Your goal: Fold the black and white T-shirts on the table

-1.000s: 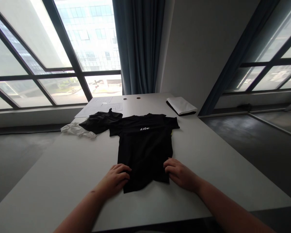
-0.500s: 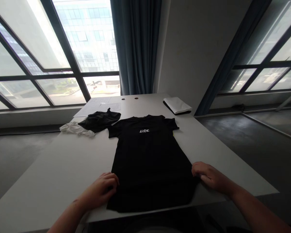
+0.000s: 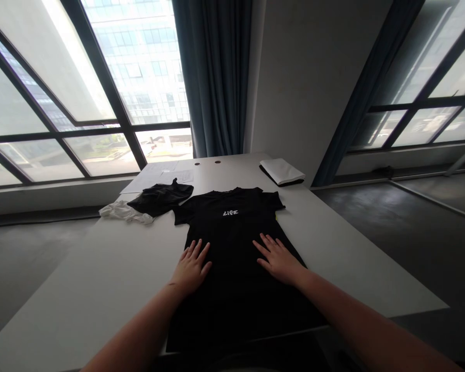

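A black T-shirt (image 3: 232, 243) with small white lettering on its chest lies spread on the white table (image 3: 112, 274), collar toward the far side and hem at the near edge. My left hand (image 3: 192, 264) rests on the shirt's left side, fingers spread and pointing away from me. On the right half of the body, my right hand (image 3: 277, 257) lies flat with its fingers apart. Neither hand grips the fabric. My right forearm covers part of the lower right side.
Left of the shirt's sleeve lie a crumpled black cloth (image 3: 160, 196) and a crumpled white cloth (image 3: 126, 212). Paper sheets (image 3: 151, 173) are behind them. A folded white and black cloth (image 3: 282, 171) sits at the far right. Beyond the table hangs a blue curtain (image 3: 215, 77).
Both hands have let go of the shirt's side edges near the hem. They have moved forward and inward onto its body, fingers now spread. The view has shifted slightly.
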Tool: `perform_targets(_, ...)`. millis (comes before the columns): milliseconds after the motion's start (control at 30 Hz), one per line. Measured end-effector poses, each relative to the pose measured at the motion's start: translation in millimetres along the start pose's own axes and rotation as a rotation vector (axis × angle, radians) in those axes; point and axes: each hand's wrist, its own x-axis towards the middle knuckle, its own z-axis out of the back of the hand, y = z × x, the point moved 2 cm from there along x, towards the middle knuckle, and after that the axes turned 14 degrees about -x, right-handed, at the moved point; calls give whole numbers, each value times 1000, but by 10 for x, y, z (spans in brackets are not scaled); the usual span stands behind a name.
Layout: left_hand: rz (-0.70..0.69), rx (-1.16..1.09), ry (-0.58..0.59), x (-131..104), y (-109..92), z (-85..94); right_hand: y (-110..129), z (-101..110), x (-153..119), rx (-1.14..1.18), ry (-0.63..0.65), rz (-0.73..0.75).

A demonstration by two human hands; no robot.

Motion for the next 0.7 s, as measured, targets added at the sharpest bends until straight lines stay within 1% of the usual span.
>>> perform_targets(67,55,32,20,-57,148,-97,-55,-149,-68,-13,-4,-3)
perform_targets(133,50,47,10,-149,254,-126,-174,-259,-148,-18,-40,-12)
perform_targets(200,23,48,-11,-199,328,-100,-355,-309,-157,-25,-107,-57)
perform_targets(267,29,29,-57,-143,412,-29,-588,-290,-37,-50,-202,-120)
perform_targets(333,111,-5,-141,40,540,73,-857,-216,218,-89,-300,-186)
perform_targets(400,232,-37,-243,320,700,180,-1135,-131,557,-118,-364,-262)
perform_targets(467,316,-50,-326,630,852,268,-1386,-79,898,-124,-379,-381)
perform_targets(500,352,-50,-348,774,917,298,-1488,-77,1045,-115,-366,-442)
perform_targets(533,393,-48,-351,899,975,317,-1572,-92,1167,-103,-344,-488)
perform_targets(600,461,-33,-314,1083,1065,320,-1692,-158,1320,-80,-313,-551)
perform_targets(667,491,-16,-285,1174,1128,295,-1780,-242,1357,-71,-324,-584)
perform_targets(700,496,-13,-288,1193,1154,280,-1823,-281,1343,-73,-345,-598)
